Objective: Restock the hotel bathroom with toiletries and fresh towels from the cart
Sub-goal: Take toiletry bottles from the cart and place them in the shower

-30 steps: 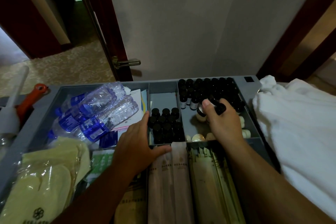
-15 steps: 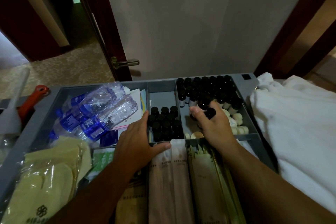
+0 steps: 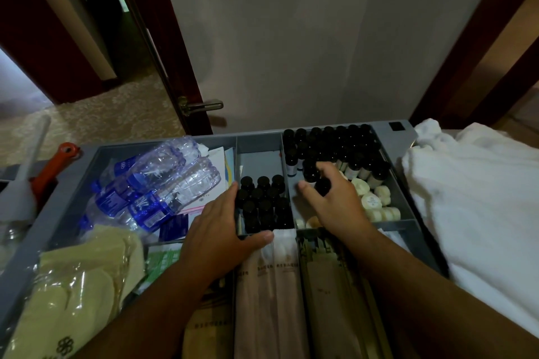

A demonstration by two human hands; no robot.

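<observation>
Reaching into the right-hand compartment of the cart tray (image 3: 259, 160), your right hand (image 3: 335, 204) has its fingers curled round one small dark-capped bottle (image 3: 322, 186), just in front of the packed rows of bottles (image 3: 335, 146). Your left hand (image 3: 221, 227) lies flat and spread on the divider beside the middle compartment, holding nothing. That bottle looks light, rigid and smooth, so it may slip if pinched by the cap; grip it round the body, upright. The white towels (image 3: 466, 198) on your right look soft and bulky, probably needing both hands underneath.
</observation>
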